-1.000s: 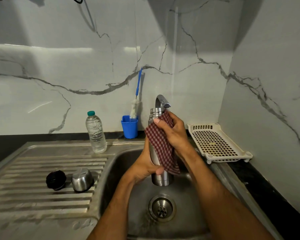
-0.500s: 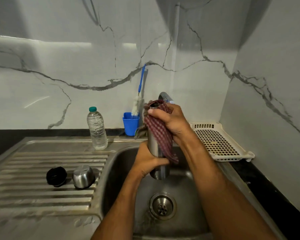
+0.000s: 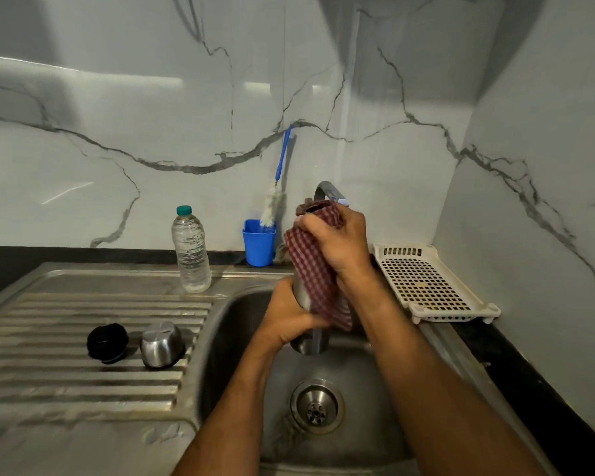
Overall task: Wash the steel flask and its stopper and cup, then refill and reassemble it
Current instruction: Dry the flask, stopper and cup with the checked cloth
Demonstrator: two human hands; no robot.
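Fingers [image 3: 310, 223] and checked cloth [image 3: 318, 269] hide most of the flask [image 3: 310, 341].

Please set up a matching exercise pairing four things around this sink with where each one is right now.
Things:
1. black round stopper
2. clear plastic water bottle
3. white bottle brush with blue handle
4. red checked cloth

Places:
A. standing in the blue plastic cup
B. wrapped over the steel flask
C. on the ribbed drainboard, beside the overturned steel cup
D. upright on the sink's back ledge

Pairs: 1-C, 2-D, 3-A, 4-B
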